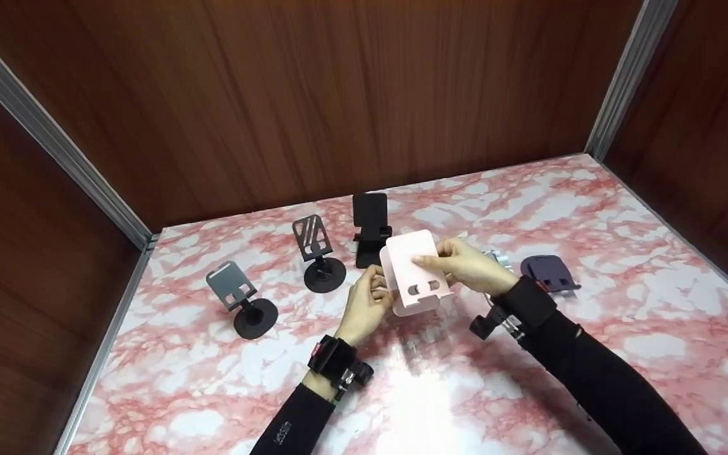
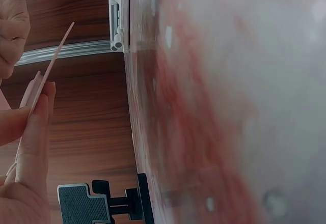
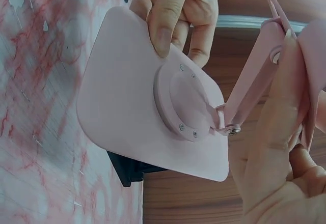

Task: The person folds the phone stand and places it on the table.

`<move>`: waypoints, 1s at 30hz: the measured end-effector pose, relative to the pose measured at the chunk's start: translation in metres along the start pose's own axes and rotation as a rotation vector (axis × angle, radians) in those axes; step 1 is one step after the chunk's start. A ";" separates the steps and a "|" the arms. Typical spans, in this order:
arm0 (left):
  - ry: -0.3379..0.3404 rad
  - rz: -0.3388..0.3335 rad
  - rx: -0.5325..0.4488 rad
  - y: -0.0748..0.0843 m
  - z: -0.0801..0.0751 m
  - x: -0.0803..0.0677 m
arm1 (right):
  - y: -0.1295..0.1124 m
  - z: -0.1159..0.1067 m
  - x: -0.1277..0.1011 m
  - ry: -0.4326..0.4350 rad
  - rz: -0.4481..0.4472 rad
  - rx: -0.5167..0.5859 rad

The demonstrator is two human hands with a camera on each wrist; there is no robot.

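Both hands hold a pink folding phone stand [image 1: 409, 262] up over the table. My left hand [image 1: 364, 306] pinches the edge of its flat base plate [image 3: 119, 89], thumb on one face and fingers behind. On the other side my right hand [image 1: 474, 268] grips the upper plate, with the thumb lying across its front. A hinged arm [image 3: 254, 71] joins the round swivel disc on the base to that upper plate, and the two plates stand apart. The left wrist view shows the thin pink plate [image 2: 51, 63] edge-on between the fingers.
Left of the hands stand a grey phone stand [image 1: 231, 282] and a black slotted one [image 1: 311, 237]. Another black stand [image 1: 370, 212] is just behind the pink one. A dark purple stand [image 1: 548, 270] lies beyond the right wrist, near a partly hidden pale item [image 1: 498, 257]. Wood-look panels enclose the marbled table [image 1: 193, 385].
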State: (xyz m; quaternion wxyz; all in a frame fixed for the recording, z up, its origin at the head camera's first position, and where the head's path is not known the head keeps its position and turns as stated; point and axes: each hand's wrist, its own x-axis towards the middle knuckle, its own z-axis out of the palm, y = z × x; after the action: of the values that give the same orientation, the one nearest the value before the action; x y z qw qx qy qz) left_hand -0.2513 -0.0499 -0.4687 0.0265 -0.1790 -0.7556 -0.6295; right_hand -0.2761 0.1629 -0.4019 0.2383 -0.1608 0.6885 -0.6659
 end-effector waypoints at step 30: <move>0.021 0.044 0.125 0.046 0.003 -0.008 | 0.010 -0.007 0.000 -0.095 0.052 0.046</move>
State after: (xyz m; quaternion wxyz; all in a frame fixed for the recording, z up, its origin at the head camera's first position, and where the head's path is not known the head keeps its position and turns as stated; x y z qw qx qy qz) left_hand -0.2293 -0.0426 -0.4285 0.0595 -0.1867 -0.7890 -0.5824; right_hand -0.2788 0.1695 -0.4122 0.2917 -0.1689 0.6648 -0.6667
